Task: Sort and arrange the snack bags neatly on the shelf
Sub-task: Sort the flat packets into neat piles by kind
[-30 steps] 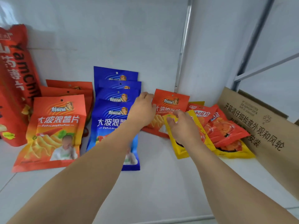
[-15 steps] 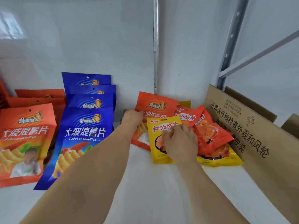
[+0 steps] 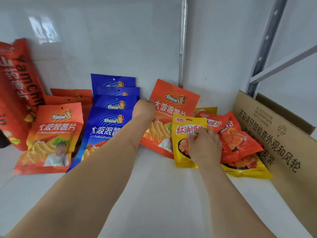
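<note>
Orange bag (image 3: 173, 107) in left hand (image 3: 144, 109), yellow bag (image 3: 184, 134) under right hand (image 3: 205, 145)

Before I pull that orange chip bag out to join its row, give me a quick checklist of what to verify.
1. Left hand gripping the loose orange bag at its left edge: ok.
2. Right hand holding down the yellow bag that overlaps it: ok.
3. Orange bag free of the pile: not ok, the yellow bag covers its lower right corner.
4. Orange row at left ready: ok.
5. Path past the blue row: cannot tell.
</note>
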